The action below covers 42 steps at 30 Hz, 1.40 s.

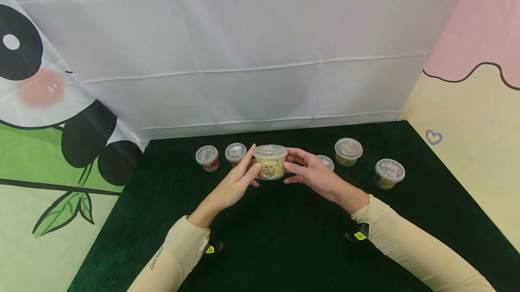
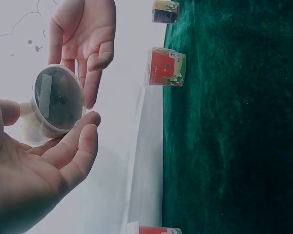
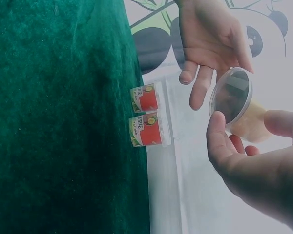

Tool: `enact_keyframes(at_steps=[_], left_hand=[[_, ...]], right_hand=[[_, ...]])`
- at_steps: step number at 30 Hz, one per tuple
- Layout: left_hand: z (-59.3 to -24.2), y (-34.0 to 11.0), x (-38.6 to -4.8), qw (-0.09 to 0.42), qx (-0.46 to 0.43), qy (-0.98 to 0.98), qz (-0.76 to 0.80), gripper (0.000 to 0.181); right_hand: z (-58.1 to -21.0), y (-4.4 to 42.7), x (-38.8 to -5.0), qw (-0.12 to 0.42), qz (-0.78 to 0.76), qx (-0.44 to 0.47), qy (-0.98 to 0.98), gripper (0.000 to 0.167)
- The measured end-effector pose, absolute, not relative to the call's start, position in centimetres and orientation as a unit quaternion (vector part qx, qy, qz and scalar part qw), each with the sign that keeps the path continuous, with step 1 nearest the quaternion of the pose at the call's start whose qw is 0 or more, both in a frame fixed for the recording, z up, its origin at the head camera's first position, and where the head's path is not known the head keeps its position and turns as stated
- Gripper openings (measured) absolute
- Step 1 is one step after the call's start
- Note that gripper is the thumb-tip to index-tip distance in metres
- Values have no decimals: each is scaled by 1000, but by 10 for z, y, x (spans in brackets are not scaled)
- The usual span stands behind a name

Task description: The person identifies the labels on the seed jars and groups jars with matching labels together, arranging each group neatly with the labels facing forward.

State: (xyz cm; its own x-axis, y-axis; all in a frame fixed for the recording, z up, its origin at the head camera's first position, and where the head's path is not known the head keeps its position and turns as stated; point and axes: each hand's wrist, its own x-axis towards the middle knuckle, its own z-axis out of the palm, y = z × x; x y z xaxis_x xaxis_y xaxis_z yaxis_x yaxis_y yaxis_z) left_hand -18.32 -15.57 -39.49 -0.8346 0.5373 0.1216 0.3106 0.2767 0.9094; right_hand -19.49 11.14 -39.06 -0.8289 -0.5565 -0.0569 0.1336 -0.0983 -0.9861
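Observation:
Both hands hold a clear-lidded plastic tub with a yellow label [image 1: 271, 164] up above the table, one at each side. My left hand [image 1: 232, 185] grips its left side with thumb and fingers. On the opposite side my right hand [image 1: 318, 175] has its thumb in front and fingers behind. The left wrist view shows the tub's round, dark underside [image 2: 61, 100], with a pale strip across it. From the right wrist view, the same tub [image 3: 249, 119] sits tilted between the fingertips.
Two small tubs with red labels, one at left [image 1: 207, 158] and one beside it [image 1: 235, 153], stand on the dark green cloth [image 1: 268, 229]. To the right are a partly hidden tub [image 1: 326, 162], another lidded tub [image 1: 348, 152] and one farther right [image 1: 389, 173]. A white curtain [image 1: 260, 89] hangs behind.

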Motion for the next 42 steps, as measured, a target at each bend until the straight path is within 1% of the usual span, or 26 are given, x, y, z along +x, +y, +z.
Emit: enact_keyframes(at_steps=[9,19,36,42], left_hand=[[-395,-156,-185,110,265,791,540,63],[-391,-160,-183,119,262,783,551,61],[-397,-170,-180,117,256,803,525,61],[-395,-174,-176,116,253,809,517,61]], right_hand=[[-390,111,-195,236,-720,-172,629,58],[-391,109,-193,205,-711,-183,647,57],[-393,102,-190,205,-695,-191,663,56],[-393,99,-188,206,-696,-203,658,56]])
